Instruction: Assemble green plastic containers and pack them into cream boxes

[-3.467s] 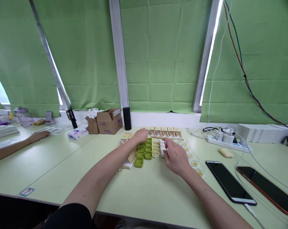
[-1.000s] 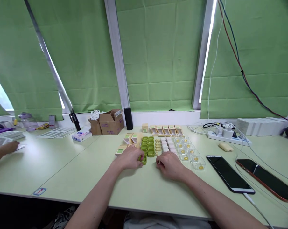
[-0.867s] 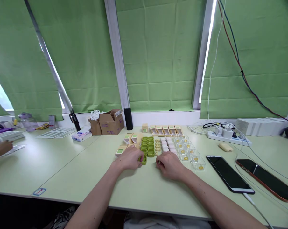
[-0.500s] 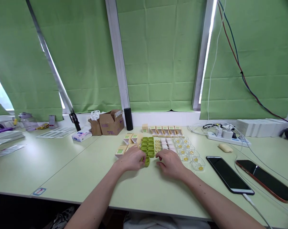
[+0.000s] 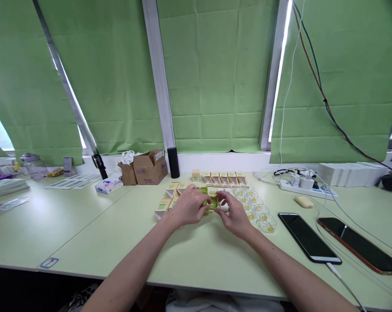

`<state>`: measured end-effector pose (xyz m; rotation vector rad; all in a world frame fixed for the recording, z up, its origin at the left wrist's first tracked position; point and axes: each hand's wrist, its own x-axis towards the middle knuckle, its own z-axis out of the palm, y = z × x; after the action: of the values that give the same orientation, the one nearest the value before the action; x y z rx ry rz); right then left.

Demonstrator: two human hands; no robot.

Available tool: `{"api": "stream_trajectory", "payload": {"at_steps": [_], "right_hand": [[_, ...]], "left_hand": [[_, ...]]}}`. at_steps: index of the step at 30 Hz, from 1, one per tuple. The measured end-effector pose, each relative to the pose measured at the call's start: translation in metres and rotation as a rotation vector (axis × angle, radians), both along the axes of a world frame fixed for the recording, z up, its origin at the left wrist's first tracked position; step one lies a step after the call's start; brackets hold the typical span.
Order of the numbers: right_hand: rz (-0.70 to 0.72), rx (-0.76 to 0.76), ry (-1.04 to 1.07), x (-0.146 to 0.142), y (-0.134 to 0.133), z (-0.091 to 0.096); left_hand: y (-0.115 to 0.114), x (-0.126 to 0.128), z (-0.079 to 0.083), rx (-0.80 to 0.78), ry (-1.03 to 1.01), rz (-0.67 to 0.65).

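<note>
So yeah, left hand [image 5: 192, 205] and right hand [image 5: 236, 214] both pinch one little olive-green dish [image 5: 213, 203], hollow with rounded corners.

Two phones [image 5: 309, 237], one power strip [image 5: 299, 189], one black cylinder [image 5: 173, 163]. Five open cartons [image 5: 224, 179] in the back row, one lone carton [image 5: 196, 175] beside them, at least four labelled cartons [image 5: 162, 207] at left. At least nine clear cups [image 5: 264, 217] with yellow centres. One left hand [image 5: 189, 206], one right hand [image 5: 237, 216], one green cup [image 5: 212, 203] between them; the other green cups [image 5: 204, 189] are too covered to count.
</note>
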<state>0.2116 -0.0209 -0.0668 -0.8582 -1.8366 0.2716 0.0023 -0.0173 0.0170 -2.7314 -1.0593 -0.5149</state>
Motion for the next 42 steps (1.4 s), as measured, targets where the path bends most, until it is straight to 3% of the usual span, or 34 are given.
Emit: {"api": "stream_trajectory", "payload": {"at_steps": [4,8,15,22,29,37,42], "right_hand": [[-0.013,0.083,0.114,0.003,0.003,0.002],[-0.026,0.148,0.169,0.005,0.004,0.001],[-0.007,0.161,0.172,0.005,0.003,0.000],[0.044,0.113,0.242,0.005,0.006,-0.002],[0.045,-0.041,0.267,0.005,0.009,-0.004],[0.002,-0.055,0.162,0.004,0.003,0.004],[-0.026,-0.076,0.153,0.003,0.006,0.003]], "left_hand": [[0.011,0.005,0.001,0.099,-0.339,-0.063],[0.019,0.010,-0.014,0.160,-0.682,-0.203],[0.020,0.006,-0.045,0.055,-0.590,-0.285],[0.020,0.011,-0.052,0.117,-0.613,-0.319],[0.023,0.014,-0.058,-0.083,-0.767,-0.198],[0.029,0.022,-0.062,-0.516,-1.068,0.015],[0.026,0.024,-0.057,-0.590,-1.048,0.014]]}}
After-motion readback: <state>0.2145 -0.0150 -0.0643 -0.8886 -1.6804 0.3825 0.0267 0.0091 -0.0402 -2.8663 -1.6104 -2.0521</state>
